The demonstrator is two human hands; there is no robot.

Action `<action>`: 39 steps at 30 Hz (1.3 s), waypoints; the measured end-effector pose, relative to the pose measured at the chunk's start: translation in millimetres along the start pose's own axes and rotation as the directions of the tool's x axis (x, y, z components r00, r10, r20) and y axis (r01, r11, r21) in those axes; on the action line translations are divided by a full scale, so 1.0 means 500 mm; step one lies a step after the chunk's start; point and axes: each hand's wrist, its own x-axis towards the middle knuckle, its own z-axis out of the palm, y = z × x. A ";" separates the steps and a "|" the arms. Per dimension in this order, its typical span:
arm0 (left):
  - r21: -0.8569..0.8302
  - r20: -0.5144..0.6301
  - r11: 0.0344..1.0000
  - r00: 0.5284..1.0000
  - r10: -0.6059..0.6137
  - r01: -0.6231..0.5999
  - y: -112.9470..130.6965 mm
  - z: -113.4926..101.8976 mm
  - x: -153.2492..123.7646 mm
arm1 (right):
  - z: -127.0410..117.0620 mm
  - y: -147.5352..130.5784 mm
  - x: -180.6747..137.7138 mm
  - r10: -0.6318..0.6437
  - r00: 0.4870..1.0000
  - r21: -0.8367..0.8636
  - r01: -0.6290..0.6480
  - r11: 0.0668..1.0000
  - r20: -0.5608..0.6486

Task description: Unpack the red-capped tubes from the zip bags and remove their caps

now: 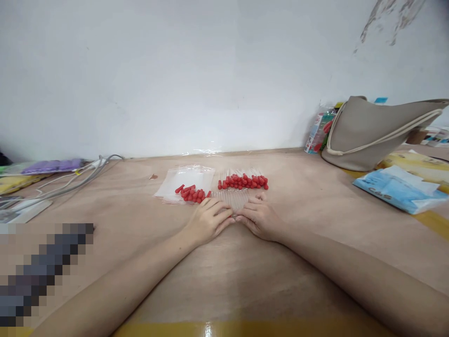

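My left hand [210, 219] and my right hand [261, 218] meet at their fingertips just in front of a row of thin clear tubes [231, 199]. Both have their fingers bent and pressed against the thumbs. A tiny reddish spot shows at the left fingertips; what either hand pinches is too small to make out. Beyond the left hand, loose red rubber bulbs [192, 194] lie on a stack of clear plastic bags [189, 177]. Behind the row of tubes lies a pile of clear droppers with red bulbs [243, 181], their bulb ends toward me.
At the right stand a grey bag [365, 135] with a cord and a plastic bottle [317, 131]; a blue tissue pack [400, 187] lies before them. Cables [91, 174] and purple packets [52, 166] are at the left. A pixelated dark patch [45, 271] covers the lower left. A white wall [210, 75] bounds the table.
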 end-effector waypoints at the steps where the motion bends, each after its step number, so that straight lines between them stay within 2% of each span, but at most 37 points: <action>1: 0.007 0.012 1.000 1.000 0.009 -0.009 0.001 -0.002 0.002 | -0.001 -0.002 0.001 -0.014 1.000 0.010 0.014 1.000 0.003; 5: 0.014 0.073 1.000 0.997 0.022 -0.023 0.005 -0.010 0.006 | -0.008 -0.004 -0.002 -0.051 0.999 0.054 0.050 0.997 0.010; 11: -0.025 0.137 1.000 0.990 0.014 -0.010 0.014 -0.018 0.008 | -0.012 -0.009 -0.008 -0.089 0.995 0.039 0.091 0.995 -0.045; 22: -0.114 0.182 0.993 0.983 -0.001 0.022 0.021 -0.030 -0.003 | -0.010 -0.012 -0.013 -0.257 0.958 0.071 0.267 0.961 -0.127; 30: -0.139 0.189 0.990 0.982 0.009 0.018 0.016 -0.034 -0.010 | -0.023 0.001 -0.025 -0.300 0.943 0.051 0.309 0.950 -0.145; 32: -0.148 0.179 0.987 0.983 -0.037 0.064 0.006 -0.037 -0.022 | -0.023 0.018 -0.031 -0.244 0.957 0.062 0.257 0.965 -0.157; 33: -0.152 0.167 0.983 0.983 -0.073 0.099 0.000 -0.038 -0.027 | -0.022 0.027 -0.033 -0.176 0.968 0.078 0.192 0.978 -0.177; 36: -0.183 0.093 0.958 0.974 -0.208 0.222 -0.022 -0.049 -0.028 | -0.013 0.049 -0.036 0.126 0.965 0.152 -0.092 0.984 -0.229; 38: -0.191 0.020 0.921 0.939 -0.344 0.341 -0.045 -0.061 -0.017 | -0.004 0.058 -0.036 0.290 0.937 0.183 -0.255 0.949 -0.194; 39: -0.178 -0.011 0.890 0.904 -0.427 0.419 -0.060 -0.068 -0.010 | -0.001 0.061 -0.036 0.350 0.922 0.182 -0.321 0.929 -0.163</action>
